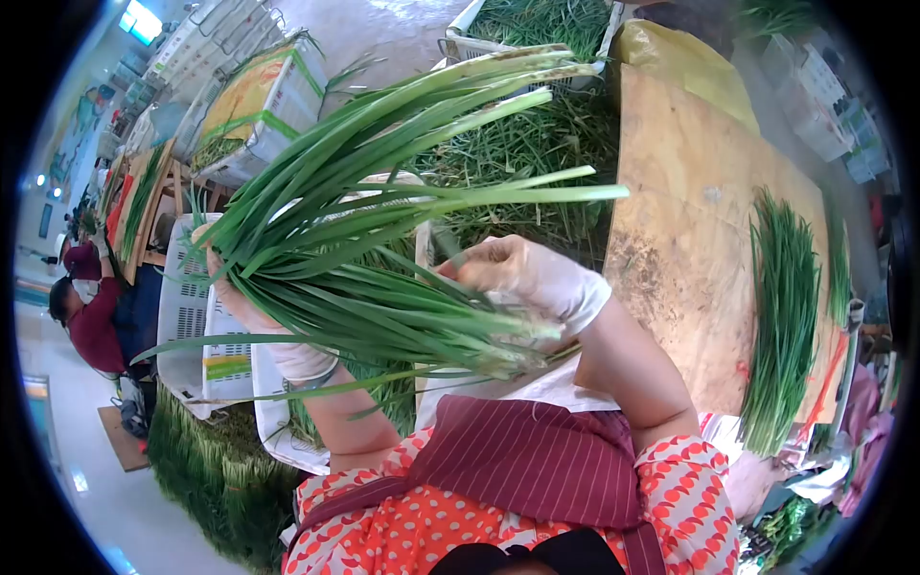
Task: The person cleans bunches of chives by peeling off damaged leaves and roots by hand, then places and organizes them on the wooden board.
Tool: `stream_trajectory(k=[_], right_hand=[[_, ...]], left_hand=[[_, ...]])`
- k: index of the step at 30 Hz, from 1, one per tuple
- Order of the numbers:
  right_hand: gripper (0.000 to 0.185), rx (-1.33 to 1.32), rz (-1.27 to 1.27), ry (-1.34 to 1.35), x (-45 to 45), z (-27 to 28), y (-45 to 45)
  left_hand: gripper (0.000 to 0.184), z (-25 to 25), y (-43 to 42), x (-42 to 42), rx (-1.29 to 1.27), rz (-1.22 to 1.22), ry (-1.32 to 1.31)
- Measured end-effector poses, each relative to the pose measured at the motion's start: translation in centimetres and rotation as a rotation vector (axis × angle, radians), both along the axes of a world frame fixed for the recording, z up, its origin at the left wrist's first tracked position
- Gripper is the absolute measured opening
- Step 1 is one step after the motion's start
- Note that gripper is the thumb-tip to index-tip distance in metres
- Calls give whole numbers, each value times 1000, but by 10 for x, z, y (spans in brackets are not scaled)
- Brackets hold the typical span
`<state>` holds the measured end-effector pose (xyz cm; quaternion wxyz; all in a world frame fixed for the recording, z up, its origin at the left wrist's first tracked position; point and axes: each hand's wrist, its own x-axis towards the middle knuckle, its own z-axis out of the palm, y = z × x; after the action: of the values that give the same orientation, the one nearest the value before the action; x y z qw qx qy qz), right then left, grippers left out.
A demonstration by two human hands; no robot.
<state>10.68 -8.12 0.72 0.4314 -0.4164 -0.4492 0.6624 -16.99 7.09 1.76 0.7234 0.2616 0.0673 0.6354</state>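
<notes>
A loose bunch of garlic chives (345, 230) fans out across the middle of the view, its pale stem ends pointing right. My left hand (247, 312), in a thin whitish glove, is closed around the leafy end; the leaves hide part of its fingers. Gloved as well, my right hand (522, 276) is beside the stems with its fingers curled in a pinch. A blurred green leaf shows at those fingertips. Below the bunch lies a heap of loose chive leaves (537, 144).
On the right, a wooden board (671, 249) bears a laid-out bundle of chives (784, 326). White crates (182, 307) stand at left, above upright chives (225, 479). Another crate (470, 19) of greens is at the back. A co-worker (96, 316) works at far left.
</notes>
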Motion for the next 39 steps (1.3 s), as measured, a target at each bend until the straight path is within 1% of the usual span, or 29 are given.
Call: stream_trajectory(k=[1, 3, 5, 6, 7, 8, 10, 11, 13, 14, 16, 17, 18, 20, 21, 22, 23, 24, 25, 27, 28, 29, 31, 32, 33, 35, 36, 37, 39], right_hand=[[34, -104, -56, -15, -7, 2, 0], [23, -42, -154, 221, -5, 12, -8], [18, 50, -338, 428, 12, -16, -8], [17, 25, -491, 500, 22, -28, -6], [17, 84, -625, 484, 30, -34, -7], [16, -87, -769, 267, 38, -24, -9], [22, -184, -1107, 611, 56, -37, -10], [33, -122, -947, 333, 75, -43, -16], [45, -90, -896, -27, 78, -57, -1], [50, -220, -761, 147, 74, -41, 8], [57, 226, -612, -323, 49, -27, 27], [60, 543, -508, -601, 31, -31, 44], [62, 881, -470, -849, 14, -34, 61], [59, 482, -277, -86, -13, -12, 67], [57, 250, -169, 234, -25, -6, 65], [54, -18, -119, 537, -36, -1, 63], [45, 188, -87, 342, -49, -27, 73], [40, 288, -68, 241, -50, -34, 75], [36, 388, -58, 141, -52, -42, 76], [24, -358, -29, 790, -37, -35, 61], [25, -193, -115, 343, -21, -25, 45], [25, -26, -193, -105, 0, -6, 23], [34, 176, -305, -58, 44, -42, 3], [40, 104, -297, 64, 58, -42, -12], [45, 155, -235, 69, 61, -40, -16], [57, 257, -112, 86, 69, -36, -24], [58, 324, -142, 67, 56, -20, -24], [64, 338, -190, 83, 48, -13, -22], [75, 368, -286, 111, 31, 0, -18]], left_hand=[[24, 5, -5, 1, -10, 38, 55], [24, 16, -21, 6, -34, 117, 160], [24, 21, -29, 8, -60, 193, 258], [25, 16, -24, 4, -28, 213, 276], [27, 11, -19, -1, 3, 234, 292], [29, 10, -19, 3, 78, 239, 211], [31, 9, -17, 5, 153, 246, 127], [31, 7, -15, 4, 149, 214, 113], [31, 5, -12, -1, 139, 144, 94], [31, 4, -10, -2, 133, 106, 86], [31, 6, -10, 9, 147, 62, 66], [31, 7, -10, 14, 153, 41, 57], [31, 19, -13, 25, 82, -33, 75], [31, 26, -18, 43, 73, -125, 89], [31, 30, -20, 51, 69, -171, 97], [31, 31, -20, 56, 27, -42, 164], [32, 32, -19, 58, -14, 86, 232], [31, 23, -10, 50, 103, 101, 329], [31, 14, 1, 39, 102, 98, 330], [41, 8, 11, 28, 194, 188, 661], [40, 7, 4, 36, 241, 276, 683], [40, 12, -1, 42, 239, 275, 679], [33, 17, -6, 48, 474, 416, 750], [34, 8, -2, 42, 571, 579, 877], [34, 8, 4, 35, 566, 580, 874], [35, 8, 13, 29, 23, 76, 221], [35, 18, 10, 39, -141, 227, 288], [35, 17, 13, 42, -141, 224, 289], [33, 16, 18, 45, -268, 227, 196]])
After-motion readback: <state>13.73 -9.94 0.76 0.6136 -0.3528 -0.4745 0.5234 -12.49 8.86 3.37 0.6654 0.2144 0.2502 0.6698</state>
